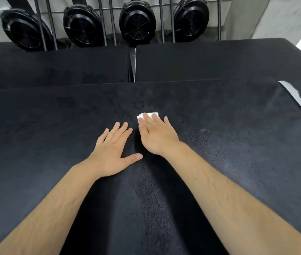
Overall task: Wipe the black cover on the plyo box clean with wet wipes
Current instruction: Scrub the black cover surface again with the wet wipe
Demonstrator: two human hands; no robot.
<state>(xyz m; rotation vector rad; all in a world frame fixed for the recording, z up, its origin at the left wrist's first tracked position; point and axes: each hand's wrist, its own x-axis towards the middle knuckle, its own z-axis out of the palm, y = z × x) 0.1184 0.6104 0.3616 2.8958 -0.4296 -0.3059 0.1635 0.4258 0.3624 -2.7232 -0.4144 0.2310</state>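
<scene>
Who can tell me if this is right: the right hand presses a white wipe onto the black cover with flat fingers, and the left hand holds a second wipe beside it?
Not quite. In the head view the left hand holds nothing: it rests flat on the black cover. The right hand does press the white wipe down with flat fingers.

I log one support: the plyo box, its black cover (219,144) filling most of the head view. The surface is matte and textured, with a paler sheen on the right part and down the middle between the forearms. A folded white wet wipe (148,115) lies on it past centre, pressed flat under the straight fingers of the right hand (157,137). The left hand (112,153) lies palm down just beside, fingers spread. I note a ragged white strip (296,100) along the cover's right edge.
</scene>
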